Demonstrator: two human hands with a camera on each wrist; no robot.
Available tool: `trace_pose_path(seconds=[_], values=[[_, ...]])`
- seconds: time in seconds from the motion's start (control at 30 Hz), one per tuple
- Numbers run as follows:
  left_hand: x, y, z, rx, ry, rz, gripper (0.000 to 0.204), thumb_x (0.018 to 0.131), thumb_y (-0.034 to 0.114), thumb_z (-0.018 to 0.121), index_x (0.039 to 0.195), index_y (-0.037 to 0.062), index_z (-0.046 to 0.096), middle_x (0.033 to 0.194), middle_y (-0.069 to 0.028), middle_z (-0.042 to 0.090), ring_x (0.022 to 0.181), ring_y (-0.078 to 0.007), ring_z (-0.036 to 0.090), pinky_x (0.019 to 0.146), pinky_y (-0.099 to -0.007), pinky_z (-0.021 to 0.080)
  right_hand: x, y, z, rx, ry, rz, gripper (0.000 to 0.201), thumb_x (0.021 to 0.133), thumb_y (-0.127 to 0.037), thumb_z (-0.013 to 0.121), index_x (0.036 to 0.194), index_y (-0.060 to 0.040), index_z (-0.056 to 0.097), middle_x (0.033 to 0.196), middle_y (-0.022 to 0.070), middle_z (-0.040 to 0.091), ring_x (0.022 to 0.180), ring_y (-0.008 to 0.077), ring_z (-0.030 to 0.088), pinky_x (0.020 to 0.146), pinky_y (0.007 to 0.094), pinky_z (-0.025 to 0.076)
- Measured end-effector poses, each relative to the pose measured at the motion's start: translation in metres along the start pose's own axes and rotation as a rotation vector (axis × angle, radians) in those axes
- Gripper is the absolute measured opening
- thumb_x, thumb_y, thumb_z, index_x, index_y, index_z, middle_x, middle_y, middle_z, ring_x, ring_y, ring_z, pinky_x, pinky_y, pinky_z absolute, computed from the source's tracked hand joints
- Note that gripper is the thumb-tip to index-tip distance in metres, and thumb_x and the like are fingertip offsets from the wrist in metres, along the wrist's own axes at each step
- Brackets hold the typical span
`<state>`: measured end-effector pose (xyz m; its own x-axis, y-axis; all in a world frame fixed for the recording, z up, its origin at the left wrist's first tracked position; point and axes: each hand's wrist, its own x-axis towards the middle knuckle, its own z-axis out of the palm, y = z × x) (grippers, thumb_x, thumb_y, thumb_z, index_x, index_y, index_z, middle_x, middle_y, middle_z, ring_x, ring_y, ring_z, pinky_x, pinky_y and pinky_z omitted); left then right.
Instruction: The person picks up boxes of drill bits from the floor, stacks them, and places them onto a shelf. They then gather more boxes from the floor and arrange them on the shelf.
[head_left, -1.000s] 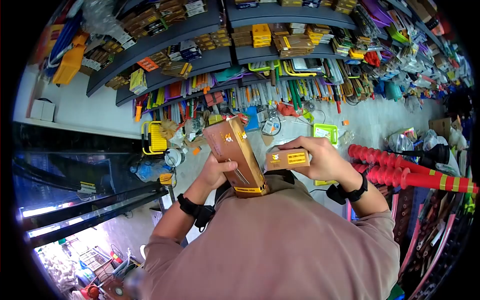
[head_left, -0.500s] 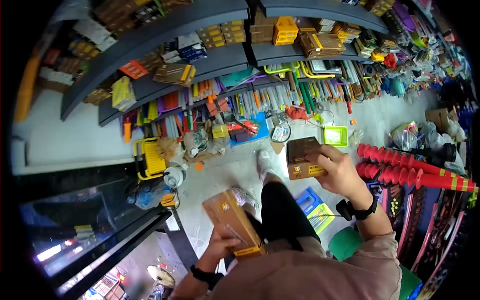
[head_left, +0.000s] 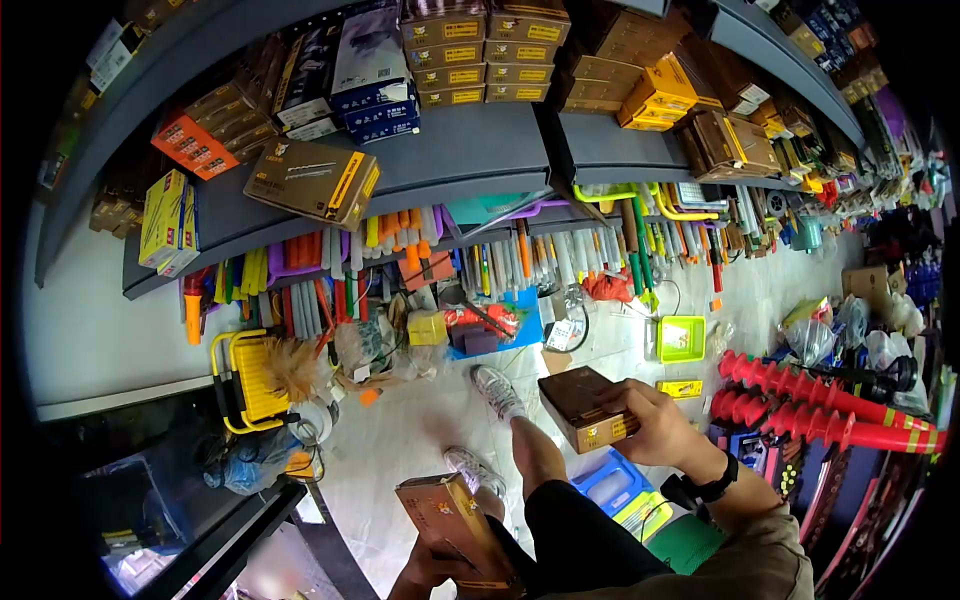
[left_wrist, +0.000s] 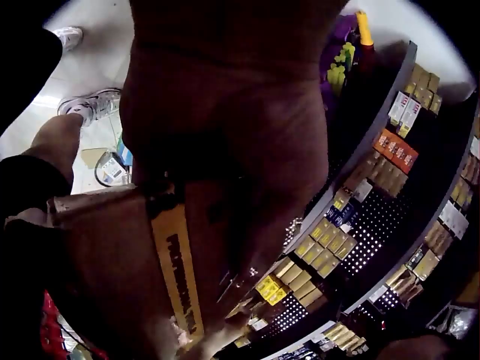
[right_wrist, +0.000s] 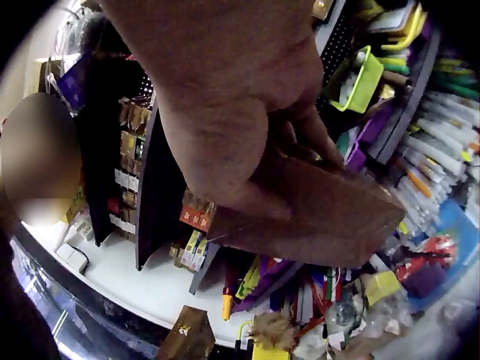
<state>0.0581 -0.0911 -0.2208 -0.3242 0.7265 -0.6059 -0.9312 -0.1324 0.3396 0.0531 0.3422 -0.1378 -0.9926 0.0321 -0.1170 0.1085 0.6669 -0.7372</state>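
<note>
Carton (head_left: 580, 405), brown and the smaller of two, is pinched between thumb and fingers of the right hand (head_left: 655, 425), nearer the wearer than the lime basket (head_left: 681, 339) and to its left. Longer box (head_left: 450, 520), also brown, is gripped by the left hand (head_left: 432, 565), farther left of that basket. Yellow packet (head_left: 680, 388) lies on the floor just on the basket's near side.

Bright light fell across the pale floor (head_left: 375, 430) in the head view, bent at its black edges, with whitish glare low at left. The left wrist view sank the left hand (left_wrist: 225, 127) into shadow; the right wrist view had an oval blur at left.
</note>
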Motion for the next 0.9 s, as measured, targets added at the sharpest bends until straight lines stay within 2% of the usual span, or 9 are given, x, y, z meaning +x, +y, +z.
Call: trace_pose_path(seconds=[0.17,0.27,0.37,0.43,0.5,0.57,0.73,0.87,0.9], values=[[0.008,0.007,0.016,-0.149,0.008,0.033,0.088,0.063,-0.019,0.078,0.141,-0.0048,0.041,0.121,-0.0184,0.066,0.107,-0.0307,0.068,0.091,-0.0418,0.058,0.037,-0.023,-0.028,0.079,0.126,-0.088,0.044,0.064,0.003,0.082,0.1,-0.0017,0.058,0.109,0.0161,0.067,0.098,0.0345,0.069,0.081,0.0373,0.056],[0.012,0.025,0.029,-0.001,-0.011,0.066,0.092,0.063,-0.02,0.079,0.143,-0.0028,0.038,0.124,-0.0183,0.064,0.111,-0.0308,0.067,0.093,-0.0428,0.058,0.08,-0.029,-0.051,-0.011,0.306,-0.418,0.048,0.062,0.007,0.076,0.104,-0.0035,0.056,0.114,0.0201,0.067,0.105,0.0378,0.068,0.083,0.0409,0.057],[0.01,0.035,0.037,0.06,-0.035,0.059,0.085,0.061,-0.019,0.079,0.137,-0.0039,0.044,0.117,-0.0168,0.067,0.107,-0.0309,0.068,0.091,-0.0418,0.058,0.15,-0.039,-0.083,-0.112,0.37,-0.665,0.046,0.064,0.006,0.072,0.105,-0.0037,0.053,0.124,0.0204,0.063,0.12,0.0429,0.061,0.098,0.0516,0.05],[0.002,0.029,0.029,0.054,-0.019,0.047,0.088,0.06,-0.022,0.076,0.139,-0.0041,0.042,0.119,-0.0185,0.066,0.107,-0.0318,0.068,0.09,-0.0421,0.059,0.205,-0.052,-0.099,-0.25,0.561,-0.87,0.054,0.063,0.009,0.07,0.113,-0.0025,0.055,0.125,0.0206,0.064,0.12,0.0428,0.061,0.098,0.0483,0.051],[-0.001,0.023,0.024,0.02,-0.043,0.063,0.089,0.061,-0.022,0.077,0.141,-0.0032,0.041,0.122,-0.0186,0.065,0.11,-0.0316,0.067,0.092,-0.0423,0.058,0.255,-0.056,-0.107,-0.237,0.724,-0.986,0.052,0.06,0.015,0.068,0.109,-0.0008,0.06,0.125,0.0192,0.065,0.117,0.0385,0.064,0.095,0.0419,0.054],[-0.005,0.017,0.024,-0.018,-0.068,0.079,0.091,0.063,-0.022,0.078,0.142,-0.0022,0.039,0.124,-0.0187,0.064,0.113,-0.0313,0.066,0.094,-0.0424,0.058,0.284,-0.06,-0.11,-0.278,0.82,-0.933,0.054,0.058,0.014,0.071,0.109,-0.0023,0.061,0.115,0.0155,0.067,0.11,0.0342,0.065,0.092,0.0388,0.054],[-0.01,0.0,0.029,-0.135,0.038,-0.004,0.09,0.066,-0.023,0.075,0.144,-0.0026,0.037,0.124,-0.0208,0.063,0.114,-0.0329,0.065,0.096,-0.0447,0.057,0.332,-0.052,-0.105,-0.412,0.905,-0.835,0.058,0.059,0.006,0.074,0.114,-0.0075,0.064,0.096,0.0128,0.062,0.096,0.0355,0.061,0.08,0.0434,0.053],[-0.013,-0.045,-0.005,-0.102,0.02,-0.017,0.09,0.066,-0.024,0.074,0.145,-0.0032,0.035,0.125,-0.0211,0.063,0.114,-0.0331,0.066,0.096,-0.045,0.057,0.344,-0.054,-0.11,-0.532,0.91,-0.89,0.047,0.07,-0.007,0.078,0.115,-0.0084,0.064,0.1,0.0145,0.063,0.097,0.0355,0.062,0.083,0.0442,0.053],[-0.009,-0.045,-0.005,-0.088,0.011,-0.023,0.09,0.066,-0.024,0.074,0.145,-0.0034,0.035,0.125,-0.0212,0.063,0.114,-0.0331,0.066,0.096,-0.0451,0.057,0.347,-0.056,-0.111,-0.579,0.725,-0.641,0.059,0.075,-0.021,0.079,0.126,-0.0051,0.056,0.112,0.0236,0.061,0.107,0.041,0.059,0.092,0.047,0.048]])
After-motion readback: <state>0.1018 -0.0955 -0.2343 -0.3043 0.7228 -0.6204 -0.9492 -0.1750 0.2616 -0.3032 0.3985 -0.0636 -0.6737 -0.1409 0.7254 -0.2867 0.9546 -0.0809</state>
